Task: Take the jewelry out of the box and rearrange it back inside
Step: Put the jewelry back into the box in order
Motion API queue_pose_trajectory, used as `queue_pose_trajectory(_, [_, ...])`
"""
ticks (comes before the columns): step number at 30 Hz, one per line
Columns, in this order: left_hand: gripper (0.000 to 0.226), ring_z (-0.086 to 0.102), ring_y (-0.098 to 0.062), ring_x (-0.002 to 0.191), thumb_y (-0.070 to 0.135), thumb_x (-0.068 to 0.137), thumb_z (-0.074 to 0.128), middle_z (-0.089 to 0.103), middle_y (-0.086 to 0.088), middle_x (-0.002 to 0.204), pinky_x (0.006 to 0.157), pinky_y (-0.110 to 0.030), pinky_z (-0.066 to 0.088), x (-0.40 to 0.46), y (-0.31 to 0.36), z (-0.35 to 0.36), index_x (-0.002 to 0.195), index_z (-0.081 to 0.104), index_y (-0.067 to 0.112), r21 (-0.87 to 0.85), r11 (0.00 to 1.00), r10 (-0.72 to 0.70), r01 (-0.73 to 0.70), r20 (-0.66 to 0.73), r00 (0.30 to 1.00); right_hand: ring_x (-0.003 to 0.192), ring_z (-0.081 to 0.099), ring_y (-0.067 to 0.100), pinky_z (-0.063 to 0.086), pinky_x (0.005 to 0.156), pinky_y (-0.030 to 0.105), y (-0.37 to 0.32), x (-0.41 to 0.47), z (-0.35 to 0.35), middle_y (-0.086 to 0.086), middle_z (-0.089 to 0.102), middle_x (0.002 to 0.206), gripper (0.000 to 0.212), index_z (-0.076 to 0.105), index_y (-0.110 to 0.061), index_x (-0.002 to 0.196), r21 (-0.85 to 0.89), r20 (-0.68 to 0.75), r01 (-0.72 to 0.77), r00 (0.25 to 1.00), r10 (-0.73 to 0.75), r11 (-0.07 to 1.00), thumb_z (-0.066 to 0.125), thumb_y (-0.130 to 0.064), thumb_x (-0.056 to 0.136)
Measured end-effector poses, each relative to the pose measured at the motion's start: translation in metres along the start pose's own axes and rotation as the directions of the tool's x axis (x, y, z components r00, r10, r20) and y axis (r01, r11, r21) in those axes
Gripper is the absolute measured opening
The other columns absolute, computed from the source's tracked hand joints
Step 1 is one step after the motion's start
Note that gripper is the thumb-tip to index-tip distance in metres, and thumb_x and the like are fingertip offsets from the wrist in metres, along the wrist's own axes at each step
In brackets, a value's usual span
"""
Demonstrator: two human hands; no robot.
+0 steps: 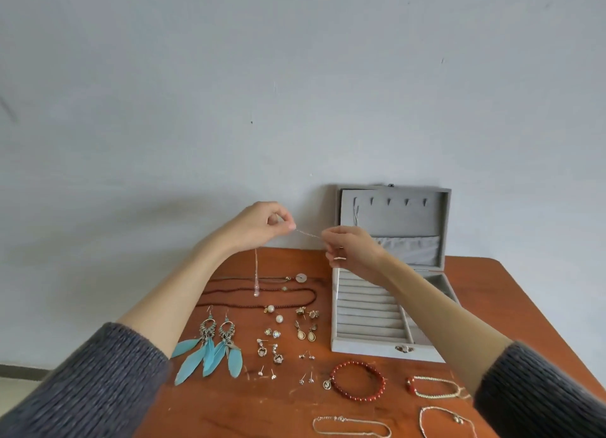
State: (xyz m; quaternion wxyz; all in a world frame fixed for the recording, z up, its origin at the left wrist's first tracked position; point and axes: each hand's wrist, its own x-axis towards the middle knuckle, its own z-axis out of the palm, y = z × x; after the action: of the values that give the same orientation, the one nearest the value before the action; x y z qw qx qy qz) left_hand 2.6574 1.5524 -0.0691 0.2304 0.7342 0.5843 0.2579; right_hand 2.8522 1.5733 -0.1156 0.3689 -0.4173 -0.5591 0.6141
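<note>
Pinching a thin silver chain necklace [256, 267] between thumb and forefinger, the left hand [259, 226] is raised above the far part of the reddish-brown wooden surface [285, 401], its other fingers curled in. The right hand [349, 249] pinches the same chain a little to the right, so a short stretch runs taut between the two hands, while the rest hangs straight down from the left hand and ends in a small clear drop just above the surface. Just right of the hands stands the grey velvet jewelry box [390, 347], its lid upright against the wall; the ring rolls in its near left part show no jewelry. On the surface left of the box lie dark beaded necklaces [259, 295], a pair of turquoise feather earrings [210, 349], two pearl studs, teardrop earrings and several small studs. Nearer, in front of the box, lie a red beaded bracelet [359, 380] with a round charm and three pale chain bracelets [436, 386].
</note>
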Motion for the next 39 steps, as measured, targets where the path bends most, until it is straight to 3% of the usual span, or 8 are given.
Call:
queue_pose_trajectory(4, [0.012, 0.057, -0.006, 0.097, 0.031, 0.085, 0.064, 0.066, 0.008, 0.095, 0.087, -0.023, 0.042, 0.004, 0.025, 0.012, 0.090, 0.070, 0.021, 0.078, 0.997, 0.014, -0.022, 0.103, 0.995, 0.053, 0.041, 0.010, 0.040, 0.056, 0.020, -0.014, -0.019, -0.024, -0.002, 0.040, 0.061, 0.020, 0.060, -0.014, 0.081, -0.376, -0.001, 0.029, 0.999, -0.032, 0.926, 0.056, -0.030, 0.092])
queue_pose_trajectory(6, [0.012, 0.058, -0.007, 0.098, 0.031, 0.084, 0.065, 0.067, 0.007, 0.095, 0.089, -0.025, 0.045, 0.010, 0.037, 0.020, 0.087, 0.071, 0.021, 0.107, 0.993, 0.024, -0.038, 0.128, 0.992, 0.051, 0.041, 0.008, 0.039, 0.053, 0.017, -0.018, -0.026, -0.034, -0.002, 0.041, 0.060, 0.028, 0.065, -0.005, 0.087, -0.455, 0.040, 0.052, 0.998, -0.037, 0.889, 0.059, -0.032, 0.090])
queue_pose_trajectory(12, [0.012, 0.054, -0.002, 0.088, 0.032, 0.087, 0.060, 0.060, 0.016, 0.087, 0.079, -0.019, 0.038, 0.033, 0.072, 0.042, 0.089, 0.068, 0.022, 0.075, 0.990, 0.119, -0.122, 0.049, 0.992, 0.062, 0.046, 0.010, 0.043, 0.066, 0.022, -0.009, -0.031, -0.062, -0.001, 0.046, 0.065, 0.024, 0.068, -0.003, 0.096, -0.423, 0.078, 0.057, 0.997, -0.026, 0.904, 0.056, -0.024, 0.092])
queue_pose_trajectory(18, [0.019, 0.053, -0.006, 0.077, 0.027, 0.087, 0.062, 0.061, 0.003, 0.083, 0.059, -0.011, 0.036, 0.068, 0.089, 0.073, 0.089, 0.070, 0.009, 0.103, 0.989, 0.110, -0.104, -0.056, 0.992, 0.056, 0.041, 0.011, 0.042, 0.063, 0.022, -0.007, -0.025, -0.094, -0.001, 0.040, 0.058, 0.031, 0.059, -0.012, 0.071, -0.250, -0.024, 0.098, 0.994, -0.108, 0.963, 0.049, -0.029, 0.096])
queue_pose_trajectory(23, [0.030, 0.043, -0.016, 0.055, 0.024, 0.090, 0.059, 0.047, 0.000, 0.056, 0.050, -0.022, 0.031, 0.091, 0.089, 0.093, 0.074, 0.065, -0.001, 0.147, 0.989, 0.065, -0.037, -0.190, 0.980, 0.046, 0.029, 0.010, 0.028, 0.051, 0.022, -0.014, -0.005, -0.113, -0.002, 0.030, 0.050, 0.040, 0.049, -0.013, 0.057, -0.441, -0.265, 0.101, 0.934, -0.237, 0.892, 0.049, -0.030, 0.093])
queue_pose_trajectory(27, [0.043, 0.029, -0.024, 0.050, 0.027, 0.091, 0.054, 0.035, -0.008, 0.051, 0.050, -0.030, 0.026, 0.107, 0.089, 0.102, 0.054, 0.039, 0.012, 0.203, 0.979, 0.040, 0.033, -0.346, 0.937, 0.047, 0.027, 0.010, 0.023, 0.048, 0.022, -0.015, 0.014, -0.117, -0.002, 0.030, 0.051, 0.041, 0.041, -0.011, 0.059, -0.513, -0.334, 0.110, 0.888, -0.316, 0.851, 0.054, -0.033, 0.091])
queue_pose_trajectory(32, [0.046, 0.053, -0.031, 0.064, 0.035, 0.091, 0.053, 0.052, -0.007, 0.059, 0.054, -0.031, 0.038, 0.110, 0.090, 0.112, 0.052, 0.038, 0.015, 0.207, 0.972, 0.001, 0.114, -0.484, 0.875, 0.047, 0.031, 0.016, 0.026, 0.047, 0.028, -0.012, 0.031, -0.112, 0.000, 0.032, 0.046, 0.050, 0.030, -0.016, 0.047, -0.567, -0.493, 0.002, 0.801, -0.341, 0.824, 0.053, -0.031, 0.089])
queue_pose_trajectory(39, [0.044, 0.065, -0.028, 0.055, 0.032, 0.091, 0.053, 0.054, -0.007, 0.049, 0.061, -0.038, 0.056, 0.093, 0.073, 0.117, 0.053, 0.048, 0.011, 0.206, 0.971, -0.038, 0.118, -0.356, 0.934, 0.063, 0.047, 0.021, 0.038, 0.060, 0.028, 0.007, 0.027, -0.116, 0.012, 0.053, 0.066, 0.036, 0.059, 0.000, 0.067, -0.504, -0.476, -0.037, 0.845, -0.242, 0.863, 0.051, -0.027, 0.090])
